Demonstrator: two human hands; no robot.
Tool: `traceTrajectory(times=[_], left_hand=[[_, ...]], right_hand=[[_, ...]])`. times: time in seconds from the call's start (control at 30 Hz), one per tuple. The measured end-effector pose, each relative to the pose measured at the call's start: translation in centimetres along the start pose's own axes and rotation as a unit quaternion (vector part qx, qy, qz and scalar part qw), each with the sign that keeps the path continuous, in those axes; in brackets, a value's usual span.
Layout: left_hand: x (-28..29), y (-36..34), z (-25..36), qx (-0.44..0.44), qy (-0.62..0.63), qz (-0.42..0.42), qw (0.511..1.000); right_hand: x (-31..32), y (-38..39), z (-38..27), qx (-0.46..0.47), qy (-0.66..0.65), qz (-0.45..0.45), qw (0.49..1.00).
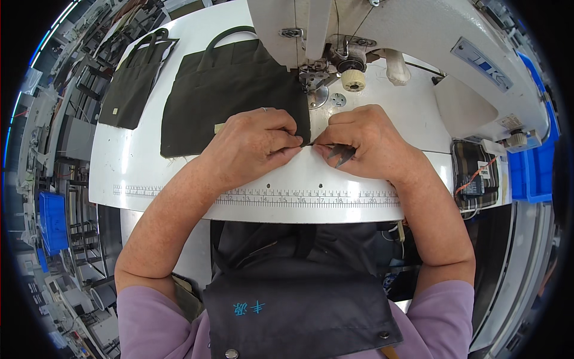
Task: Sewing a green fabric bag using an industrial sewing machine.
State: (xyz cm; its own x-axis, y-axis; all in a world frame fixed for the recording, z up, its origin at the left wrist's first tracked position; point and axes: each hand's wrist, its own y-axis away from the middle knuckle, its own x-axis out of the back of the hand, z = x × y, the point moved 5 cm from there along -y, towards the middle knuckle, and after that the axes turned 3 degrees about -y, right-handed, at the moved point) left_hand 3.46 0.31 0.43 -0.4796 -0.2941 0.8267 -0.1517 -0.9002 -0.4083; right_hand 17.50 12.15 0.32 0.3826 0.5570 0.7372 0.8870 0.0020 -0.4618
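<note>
A dark olive fabric bag (203,102) with a curved handle lies flat on the white sewing table, its right edge running up to the sewing machine's presser foot (312,84). My left hand (254,137) is closed, fingertips pinching the bag's near right corner. Opposite it, my right hand (365,143) is closed too, thumb and forefinger pinched together at the same corner. Dark metal thread snips (343,157) are tucked in its curled fingers, points showing below. Whether the right fingertips grip fabric or a thread end is too small to tell.
Over the table's far right rises the white sewing machine (430,36). A second olive bag (134,90) lies at the far left. Along the front edge runs a printed ruler (299,198). Folded plaid cloth (478,173) and a blue bin (532,161) are at the right.
</note>
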Motion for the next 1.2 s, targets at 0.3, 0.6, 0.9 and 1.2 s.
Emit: traceTrajectory(times=[0.3,0.6,0.9,1.2], left_hand=[[-0.2,0.2,-0.5,0.041,0.041,0.049,0.997],[0.7,0.1,-0.2,-0.001,-0.026,0.09,0.996],[0.3,1.4,-0.6,-0.111,-0.109,-0.028,0.987],[0.3,1.4,-0.8,-0.054,-0.026,-0.08,0.995]], right_hand=[[-0.2,-0.6,-0.1,0.01,0.049,0.06,0.997],[-0.7,-1.0,-0.7,0.077,0.144,0.091,0.982],[-1.3,-0.7,-0.4,0.044,0.115,0.035,0.992],[-0.4,-0.3,-0.2,-0.037,0.014,0.013,0.999]])
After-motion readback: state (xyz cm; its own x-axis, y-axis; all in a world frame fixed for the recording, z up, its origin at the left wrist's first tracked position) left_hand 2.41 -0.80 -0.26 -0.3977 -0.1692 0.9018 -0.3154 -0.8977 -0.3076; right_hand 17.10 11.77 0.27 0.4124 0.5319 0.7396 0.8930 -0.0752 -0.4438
